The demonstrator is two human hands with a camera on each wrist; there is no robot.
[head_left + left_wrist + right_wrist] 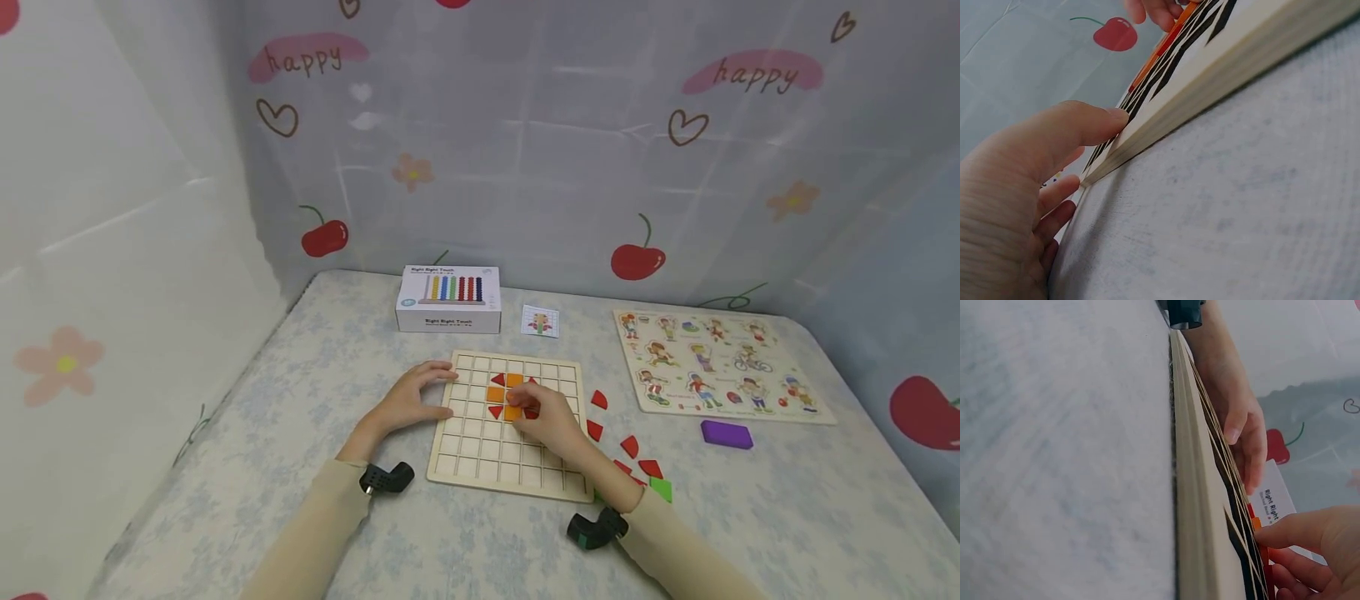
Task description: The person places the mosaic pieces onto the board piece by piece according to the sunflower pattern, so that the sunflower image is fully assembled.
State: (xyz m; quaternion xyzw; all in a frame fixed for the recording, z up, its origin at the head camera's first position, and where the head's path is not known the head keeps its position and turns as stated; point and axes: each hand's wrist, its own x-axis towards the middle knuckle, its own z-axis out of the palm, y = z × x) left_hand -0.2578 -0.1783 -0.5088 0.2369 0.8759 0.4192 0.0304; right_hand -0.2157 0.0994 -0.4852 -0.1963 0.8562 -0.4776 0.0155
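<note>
White mottled with blue, the tabletop [360, 358] carries everything. Largest on it is a picture puzzle [677, 375], towards two o'clock from the wooden grid board [465, 450], the next in size. Past the board at eleven o'clock stands a box [450, 293].

The left hand [411, 396] is at the board's nine o'clock edge, fingers spread well away from the thumb, which rests on the rim; it holds nothing. A light, steady press there should stop the board sliding. The right hand [551, 421] reaches in from four o'clock, its fingers curled close to the thumb over the middle; whether they pinch a piece, I cannot tell.

A purple block [726, 434] lies at three o'clock, a small card [540, 321] near twelve. Orange tiles [496, 394] sit in cells just twelve-ward of centre: best to square each one to the cell walls, lower it flat and press its middle, without nudging the small red triangles [496, 412] beside them
</note>
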